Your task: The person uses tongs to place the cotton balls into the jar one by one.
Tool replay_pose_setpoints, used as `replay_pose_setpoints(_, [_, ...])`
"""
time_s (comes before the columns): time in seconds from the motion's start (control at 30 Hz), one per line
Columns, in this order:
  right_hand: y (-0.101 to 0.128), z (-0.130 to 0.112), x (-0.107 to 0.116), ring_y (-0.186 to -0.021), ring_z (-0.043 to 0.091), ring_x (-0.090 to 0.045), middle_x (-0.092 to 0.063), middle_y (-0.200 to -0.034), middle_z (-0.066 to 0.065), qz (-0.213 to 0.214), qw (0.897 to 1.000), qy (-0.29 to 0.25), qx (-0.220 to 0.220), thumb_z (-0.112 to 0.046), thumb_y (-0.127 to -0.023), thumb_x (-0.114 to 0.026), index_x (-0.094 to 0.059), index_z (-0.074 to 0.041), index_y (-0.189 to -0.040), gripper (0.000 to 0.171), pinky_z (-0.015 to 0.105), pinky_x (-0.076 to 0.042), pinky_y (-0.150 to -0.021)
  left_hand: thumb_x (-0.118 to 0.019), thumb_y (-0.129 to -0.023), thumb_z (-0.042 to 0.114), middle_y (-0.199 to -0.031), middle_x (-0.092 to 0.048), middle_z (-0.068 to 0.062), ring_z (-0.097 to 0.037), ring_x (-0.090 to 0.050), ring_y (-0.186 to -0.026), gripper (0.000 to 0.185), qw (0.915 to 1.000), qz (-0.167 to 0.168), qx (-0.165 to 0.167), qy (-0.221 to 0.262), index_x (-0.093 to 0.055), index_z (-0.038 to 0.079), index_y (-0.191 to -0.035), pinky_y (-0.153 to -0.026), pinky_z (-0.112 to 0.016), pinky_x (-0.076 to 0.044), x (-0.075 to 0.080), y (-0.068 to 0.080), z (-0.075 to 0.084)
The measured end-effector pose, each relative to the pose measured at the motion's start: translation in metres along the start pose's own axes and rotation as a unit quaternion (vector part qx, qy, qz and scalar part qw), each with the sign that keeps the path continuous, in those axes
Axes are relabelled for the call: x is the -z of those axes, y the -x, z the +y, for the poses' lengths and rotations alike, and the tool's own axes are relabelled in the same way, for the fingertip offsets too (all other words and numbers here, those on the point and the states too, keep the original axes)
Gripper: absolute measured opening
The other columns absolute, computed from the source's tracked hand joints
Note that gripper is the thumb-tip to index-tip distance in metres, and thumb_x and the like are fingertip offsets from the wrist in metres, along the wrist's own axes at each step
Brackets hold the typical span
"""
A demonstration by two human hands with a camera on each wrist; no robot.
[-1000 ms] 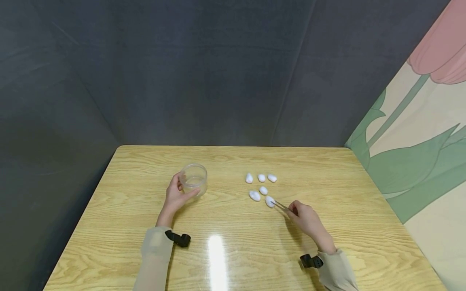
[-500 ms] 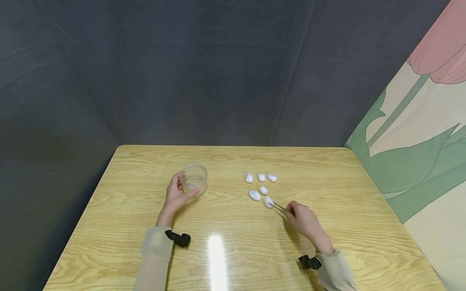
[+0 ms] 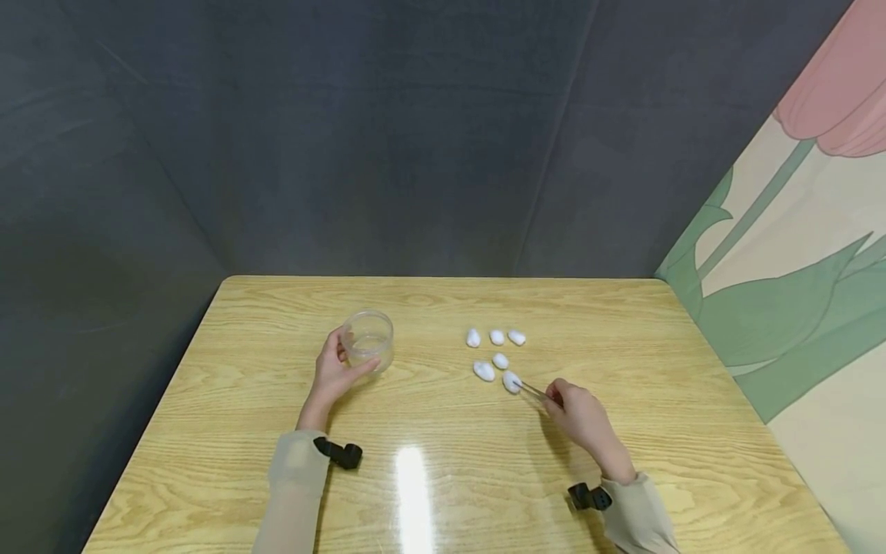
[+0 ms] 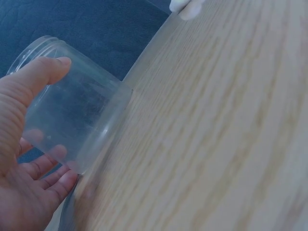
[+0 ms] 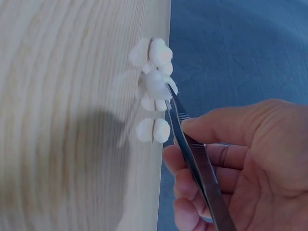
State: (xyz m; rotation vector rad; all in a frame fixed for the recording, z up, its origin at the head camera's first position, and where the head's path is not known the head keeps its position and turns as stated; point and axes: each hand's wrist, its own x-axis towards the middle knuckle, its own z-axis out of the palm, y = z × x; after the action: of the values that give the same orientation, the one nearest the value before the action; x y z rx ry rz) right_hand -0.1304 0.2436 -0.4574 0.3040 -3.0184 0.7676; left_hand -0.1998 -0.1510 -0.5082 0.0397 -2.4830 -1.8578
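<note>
My left hand [image 3: 336,377] holds a clear round plastic jar [image 4: 82,101] that stands on the table at centre-left. The thumb lies along one side and the fingers reach round the other. Nothing shows inside the jar. My right hand [image 3: 584,419] pinches a pair of metal tweezers [image 5: 197,163] between thumb and fingers. The tweezer tips are at the nearest white cotton ball [image 3: 511,382], one on either side of it in the right wrist view. Whether this ball touches the table cannot be told.
Several other cotton balls [image 3: 484,371] lie just beyond and left of the tweezer tips, some in a back row [image 3: 497,337]. They rest on a wood-grain table [image 3: 242,462]. A dark cloth [image 3: 388,154] hangs behind its far edge, and a floral curtain [image 3: 796,308] hangs at right.
My right hand and the tweezers have shifted slightly left, and the nearest cotton ball has moved slightly left with the tips. The left hand and the jar have stayed in place.
</note>
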Motion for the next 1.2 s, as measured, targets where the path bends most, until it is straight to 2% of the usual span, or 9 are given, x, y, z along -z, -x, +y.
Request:
replay_pose_setpoints(0.5, [-0.001, 0.001, 0.007, -0.051, 0.011, -0.042, -0.053, -0.065, 0.001, 0.006, 1.0, -0.005, -0.012, -0.003, -0.088, -0.06, -0.058, 0.0, -0.088, 0.004, 0.024, -0.034, -0.044, -0.08, -0.074, 0.014, -0.135, -0.04, -0.019, -0.033, -0.043, -0.114, 0.087, 1.0, -0.002, -0.006, 0.008, -0.029, 0.006, -0.144, -0.097, -0.049, -0.036, 0.0, 0.001, 0.0])
replay_pose_setpoints(0.9, [0.0, 0.002, 0.012, -0.048, 0.009, -0.041, -0.056, -0.066, 0.002, 0.039, 0.999, 0.007, -0.003, -0.002, -0.085, -0.063, -0.059, -0.001, -0.086, 0.004, 0.023, -0.034, -0.041, -0.08, -0.074, 0.015, -0.135, -0.04, -0.019, -0.034, -0.043, -0.115, 0.087, 0.9999, -0.005, -0.002, 0.01, -0.029, 0.006, -0.144, -0.097, -0.05, -0.035, 0.0, 0.001, 0.001])
replay_pose_setpoints(1.2, [-0.002, 0.001, 0.02, -0.049, 0.01, -0.041, -0.056, -0.065, 0.002, 0.046, 0.999, 0.015, 0.007, 0.0, -0.085, -0.063, -0.059, -0.001, -0.085, 0.005, 0.024, -0.033, -0.042, -0.08, -0.074, 0.015, -0.135, -0.04, -0.018, -0.032, -0.043, -0.113, 0.087, 1.0, -0.002, 0.004, 0.003, -0.029, 0.007, -0.144, -0.096, -0.049, -0.036, 0.0, 0.001, 0.002])
